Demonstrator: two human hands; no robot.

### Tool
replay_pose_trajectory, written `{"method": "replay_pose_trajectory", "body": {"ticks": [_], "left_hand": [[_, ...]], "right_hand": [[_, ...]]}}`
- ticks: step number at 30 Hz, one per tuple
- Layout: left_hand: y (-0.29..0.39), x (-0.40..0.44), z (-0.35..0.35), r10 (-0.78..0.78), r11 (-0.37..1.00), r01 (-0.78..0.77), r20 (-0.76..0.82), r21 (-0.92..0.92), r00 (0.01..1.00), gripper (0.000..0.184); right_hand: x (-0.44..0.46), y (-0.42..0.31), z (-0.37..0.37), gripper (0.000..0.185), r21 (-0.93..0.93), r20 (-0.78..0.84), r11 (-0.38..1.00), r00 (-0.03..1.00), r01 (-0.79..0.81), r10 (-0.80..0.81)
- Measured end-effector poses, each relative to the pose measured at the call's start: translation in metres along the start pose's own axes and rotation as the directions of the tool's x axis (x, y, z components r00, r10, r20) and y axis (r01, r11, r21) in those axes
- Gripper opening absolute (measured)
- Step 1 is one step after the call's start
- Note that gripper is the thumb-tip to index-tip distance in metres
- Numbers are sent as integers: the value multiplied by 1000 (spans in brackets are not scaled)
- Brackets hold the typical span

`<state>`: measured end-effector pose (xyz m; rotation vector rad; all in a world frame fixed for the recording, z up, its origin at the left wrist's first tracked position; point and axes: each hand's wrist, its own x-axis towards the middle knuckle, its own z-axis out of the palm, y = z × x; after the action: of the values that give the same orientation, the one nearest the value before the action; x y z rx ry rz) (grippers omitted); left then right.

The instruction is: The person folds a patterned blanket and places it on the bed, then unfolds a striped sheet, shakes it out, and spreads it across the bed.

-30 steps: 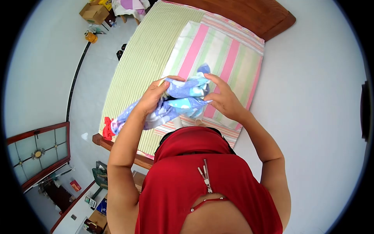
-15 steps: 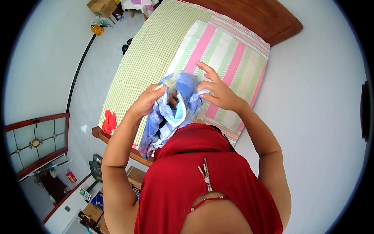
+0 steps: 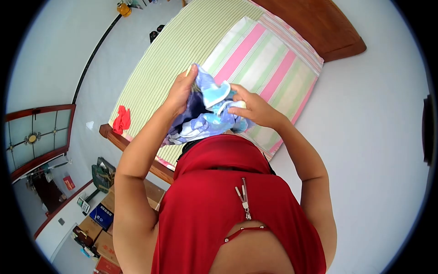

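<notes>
A blue and white patterned cloth [image 3: 200, 124] hangs bunched between my two hands, in front of my waist and over the near part of the bed. My left hand [image 3: 181, 91] is closed on its upper left edge, thumb on top. On the right side, my right hand [image 3: 250, 106] pinches the cloth's gathered edge between thumb and fingers. A dark opening shows in the middle of the cloth between the hands. Its lower end trails down to the left, partly behind my left forearm.
The bed [image 3: 159, 68] has a green striped cover and a pink, green and white striped sheet [image 3: 273, 64]. A red cloth [image 3: 122, 119] lies at its near left corner. Cardboard boxes [image 3: 106, 246] stand at the lower left. A wooden headboard [image 3: 328, 27] is at the far end.
My left hand has risen with its edge of the cloth, and the cloth has spread wider. The fingers of my right hand have drawn in on it. The view has shifted slightly.
</notes>
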<state>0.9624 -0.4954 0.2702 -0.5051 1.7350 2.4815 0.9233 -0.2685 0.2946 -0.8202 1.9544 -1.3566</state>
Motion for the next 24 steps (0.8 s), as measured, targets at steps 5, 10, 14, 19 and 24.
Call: {"method": "replay_pose_trajectory", "body": {"ticks": [5,10,14,19,24], "left_hand": [[-22,-1,-27,61,954,-114,193,277,979,34],[-60,-15,-75,178,346,-472,437,811,882,51],[-95,-20,-128,-1,152,-155,157,976,988,39],[-104,-8,-182,-71,302,109,-92,947,993,24],[-29,83,-181,164,475,45,-139,879,977,27]], "right_hand": [[-3,2,3,22,-378,121,903,978,203,-169],[-18,-26,-16,13,-138,-120,990,991,40,-56],[-31,-48,-31,11,-86,-212,996,976,27,-44],[-46,-66,-48,12,-135,-267,991,963,-16,-21],[-60,-43,-95,17,-355,-180,918,977,-176,117]]}}
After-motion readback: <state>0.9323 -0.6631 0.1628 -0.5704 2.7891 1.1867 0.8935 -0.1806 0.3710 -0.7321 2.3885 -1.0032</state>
